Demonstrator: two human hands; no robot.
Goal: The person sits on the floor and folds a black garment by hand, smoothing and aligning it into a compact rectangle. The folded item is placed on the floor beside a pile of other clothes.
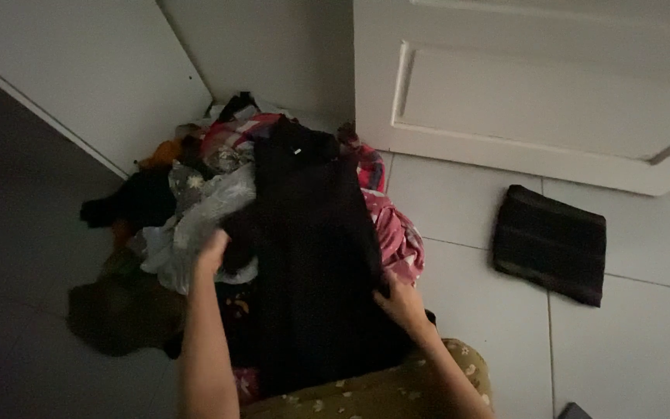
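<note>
A black garment (pixel 312 233) is spread over the clothes pile (pixel 195 202); its edges are gripped by the left hand (pixel 215 252) and right hand (pixel 401 302).

No packages, signs or screens anywhere on the floor here. The one thing close to a label is a tiny white tag (pixel 298 151) sitting near the top end of the long black garment (pixel 312 256), towards the far corner by the wall. It is too small to tell its shape.
</note>
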